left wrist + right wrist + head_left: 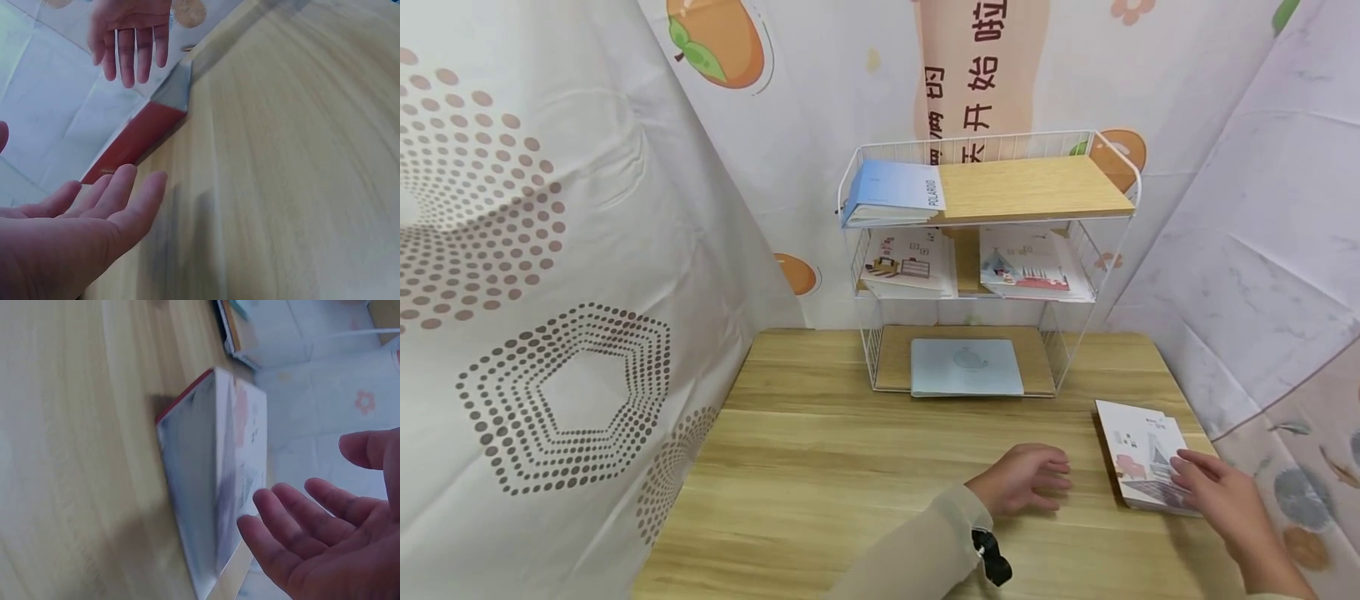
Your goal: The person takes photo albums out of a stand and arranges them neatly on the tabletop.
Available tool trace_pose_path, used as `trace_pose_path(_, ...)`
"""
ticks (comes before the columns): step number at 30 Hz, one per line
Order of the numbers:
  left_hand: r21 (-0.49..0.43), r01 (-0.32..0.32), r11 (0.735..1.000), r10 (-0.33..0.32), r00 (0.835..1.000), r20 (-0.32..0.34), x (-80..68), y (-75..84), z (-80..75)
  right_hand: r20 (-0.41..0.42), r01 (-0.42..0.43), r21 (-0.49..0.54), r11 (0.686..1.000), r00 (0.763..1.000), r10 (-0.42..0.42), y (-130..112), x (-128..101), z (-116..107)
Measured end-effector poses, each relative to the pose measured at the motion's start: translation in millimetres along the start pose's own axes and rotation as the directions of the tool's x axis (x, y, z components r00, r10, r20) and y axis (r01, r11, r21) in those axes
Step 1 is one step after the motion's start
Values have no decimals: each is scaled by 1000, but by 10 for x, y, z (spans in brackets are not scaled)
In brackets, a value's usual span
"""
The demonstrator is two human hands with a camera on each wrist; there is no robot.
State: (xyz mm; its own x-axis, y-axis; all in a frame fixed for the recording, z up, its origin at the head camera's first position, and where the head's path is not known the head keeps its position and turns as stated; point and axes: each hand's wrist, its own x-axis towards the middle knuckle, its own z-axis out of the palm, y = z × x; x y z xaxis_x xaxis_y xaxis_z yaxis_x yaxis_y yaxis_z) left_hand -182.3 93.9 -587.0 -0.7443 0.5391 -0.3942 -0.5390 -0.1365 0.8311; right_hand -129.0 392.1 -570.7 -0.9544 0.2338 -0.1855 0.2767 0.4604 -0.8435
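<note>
A small stack of white illustrated notebooks (1138,450) lies on the right part of the wooden table; a red spine (137,137) shows in the left wrist view. My right hand (1221,496) hovers at the stack's right edge with fingers loosely spread; whether its fingertips touch the covers I cannot tell. In the right wrist view, that hand (331,537) holds nothing, and the stack's page edges (190,469) face the camera. To the left of the stack, apart from it, my left hand (1026,479) is above the table, fingers relaxed and holding nothing.
Behind stands a three-tier wire rack (988,221). A blue notebook (895,192) lies on top, two notebook piles (910,258) sit on the middle shelf, and a pale blue notebook (966,367) rests on the bottom one. Patterned curtains (587,250) enclose the table (790,475).
</note>
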Motion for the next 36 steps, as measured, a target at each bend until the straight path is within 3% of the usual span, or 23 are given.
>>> trace_pose_path(7,93,-35,995,39,998,-44,-126,149,-203,162,-1,148,989,987,-23,-206,-15,84)
trace_pose_path(14,78,-48,996,53,997,-59,-275,323,-453,285,6,238,971,955,-76,-445,3,172)
trace_pose_path(20,80,-48,996,53,997,-55,-393,448,-603,310,64,233,970,941,-137,-577,-15,196)
trace_pose_path(28,137,-105,985,112,993,-47,-573,646,-808,303,194,266,944,913,-273,-805,-39,247)
trace_pose_path(36,267,-126,955,138,990,-24,-759,958,-954,352,234,211,949,887,-298,-1101,-77,302)
